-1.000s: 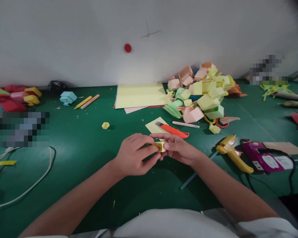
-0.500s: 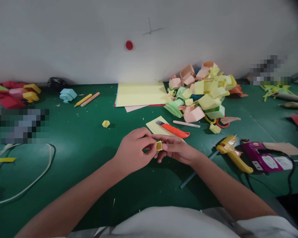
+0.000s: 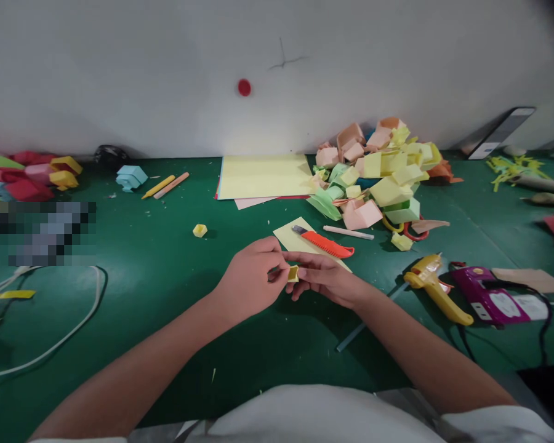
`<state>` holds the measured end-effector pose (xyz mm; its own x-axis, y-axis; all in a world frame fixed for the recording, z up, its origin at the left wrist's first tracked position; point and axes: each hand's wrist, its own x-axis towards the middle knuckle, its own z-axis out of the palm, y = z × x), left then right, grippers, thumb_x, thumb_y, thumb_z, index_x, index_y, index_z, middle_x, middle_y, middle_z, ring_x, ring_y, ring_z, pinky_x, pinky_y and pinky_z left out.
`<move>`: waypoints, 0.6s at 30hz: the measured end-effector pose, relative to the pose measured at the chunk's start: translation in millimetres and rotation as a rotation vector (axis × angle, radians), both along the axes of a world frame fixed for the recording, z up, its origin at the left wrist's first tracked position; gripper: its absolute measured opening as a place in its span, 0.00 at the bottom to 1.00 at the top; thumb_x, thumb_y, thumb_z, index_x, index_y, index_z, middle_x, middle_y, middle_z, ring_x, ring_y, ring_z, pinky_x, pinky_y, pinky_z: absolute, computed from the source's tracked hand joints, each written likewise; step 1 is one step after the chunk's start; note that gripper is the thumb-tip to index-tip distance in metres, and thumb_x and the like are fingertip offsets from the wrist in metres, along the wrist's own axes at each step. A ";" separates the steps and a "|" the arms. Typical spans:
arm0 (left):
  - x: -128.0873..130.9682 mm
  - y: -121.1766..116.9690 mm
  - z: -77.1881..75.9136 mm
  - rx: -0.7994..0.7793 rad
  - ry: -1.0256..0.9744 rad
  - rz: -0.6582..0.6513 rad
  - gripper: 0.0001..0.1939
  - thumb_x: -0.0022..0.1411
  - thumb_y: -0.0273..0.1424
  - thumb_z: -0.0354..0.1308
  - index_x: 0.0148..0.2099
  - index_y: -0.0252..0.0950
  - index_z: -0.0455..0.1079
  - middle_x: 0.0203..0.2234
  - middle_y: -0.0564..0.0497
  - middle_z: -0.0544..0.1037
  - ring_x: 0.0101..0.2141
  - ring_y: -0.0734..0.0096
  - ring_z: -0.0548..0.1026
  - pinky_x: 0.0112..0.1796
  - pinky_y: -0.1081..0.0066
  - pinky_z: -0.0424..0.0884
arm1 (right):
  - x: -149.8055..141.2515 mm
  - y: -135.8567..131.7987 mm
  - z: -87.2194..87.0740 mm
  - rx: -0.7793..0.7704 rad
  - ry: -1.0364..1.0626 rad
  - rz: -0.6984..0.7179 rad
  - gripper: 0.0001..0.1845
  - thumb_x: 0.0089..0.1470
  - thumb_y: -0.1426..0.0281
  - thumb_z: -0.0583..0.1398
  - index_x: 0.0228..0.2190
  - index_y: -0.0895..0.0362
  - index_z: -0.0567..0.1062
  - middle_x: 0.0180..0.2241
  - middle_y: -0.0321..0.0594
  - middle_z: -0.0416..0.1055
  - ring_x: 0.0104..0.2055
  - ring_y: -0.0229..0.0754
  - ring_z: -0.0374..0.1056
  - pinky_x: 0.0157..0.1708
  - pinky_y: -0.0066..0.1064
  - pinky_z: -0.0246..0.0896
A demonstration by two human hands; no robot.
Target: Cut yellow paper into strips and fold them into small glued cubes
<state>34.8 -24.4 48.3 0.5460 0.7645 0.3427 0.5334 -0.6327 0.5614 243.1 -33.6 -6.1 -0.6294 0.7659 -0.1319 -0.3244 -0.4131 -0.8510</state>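
Note:
Between my two hands is a small yellow folded paper piece (image 3: 294, 274), its hollow side showing. My left hand (image 3: 253, 274) pinches its left edge with thumb and fingertips. From the other side, my right hand (image 3: 325, 278) grips the same piece, thumb on top and fingers partly hidden beneath. Just beyond my fingers, an orange utility knife (image 3: 325, 242) lies across a pale yellow paper sheet (image 3: 289, 234). A similar small yellow paper cup (image 3: 200, 231) sits on the green table to the left.
A heap of folded paper pieces (image 3: 392, 175) stands at the back right, with scissors (image 3: 415, 230) partly under it. Nearer are a yellow glue gun (image 3: 436, 289) and a purple power strip (image 3: 493, 295). Stacked paper sheets (image 3: 265, 175) lie by the wall. A white cable (image 3: 90, 311) curves at left.
My left fingers have drawn into a tighter pinch, and the yellow paper piece has turned so its hollow shows. The view has shifted slightly.

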 end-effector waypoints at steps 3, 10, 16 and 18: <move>1.6 2.7 1.9 -0.164 -0.020 0.049 0.08 0.61 0.25 0.61 0.28 0.37 0.76 0.29 0.54 0.71 0.27 0.76 0.70 0.26 0.73 0.63 | -0.7 0.2 1.2 -0.017 -0.043 -0.041 0.25 0.58 0.65 0.67 0.56 0.54 0.75 0.40 0.41 0.78 0.37 0.39 0.76 0.37 0.31 0.76; -23.3 20.9 -1.6 -0.105 0.014 0.278 0.12 0.66 0.38 0.59 0.48 0.42 0.77 0.43 0.49 0.76 0.36 0.67 0.75 0.34 0.68 0.72 | 0.1 2.4 5.6 -0.022 -0.098 -0.166 0.22 0.54 0.62 0.70 0.48 0.54 0.75 0.36 0.40 0.79 0.33 0.36 0.74 0.34 0.28 0.75; -97.2 54.3 -31.9 0.127 0.442 0.740 0.26 0.59 0.42 0.64 0.55 0.31 0.69 0.51 0.33 0.72 0.53 0.38 0.69 0.51 0.49 0.68 | 0.8 3.3 6.5 0.007 -0.105 -0.249 0.17 0.49 0.65 0.73 0.41 0.54 0.79 0.37 0.37 0.77 0.35 0.35 0.73 0.33 0.26 0.75; -110.3 61.1 -39.4 -0.009 0.434 0.721 0.19 0.62 0.39 0.61 0.52 0.34 0.70 0.44 0.38 0.77 0.47 0.43 0.74 0.46 0.52 0.71 | 0.6 3.5 6.1 0.010 -0.106 -0.268 0.17 0.48 0.66 0.73 0.41 0.53 0.81 0.37 0.36 0.76 0.34 0.33 0.73 0.33 0.24 0.75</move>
<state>-75.5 36.7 8.9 0.0048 0.9783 0.2071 0.9749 -0.0506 0.2168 243.7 -30.1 0.0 -0.3870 0.9048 -0.1777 -0.3301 -0.3159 -0.8895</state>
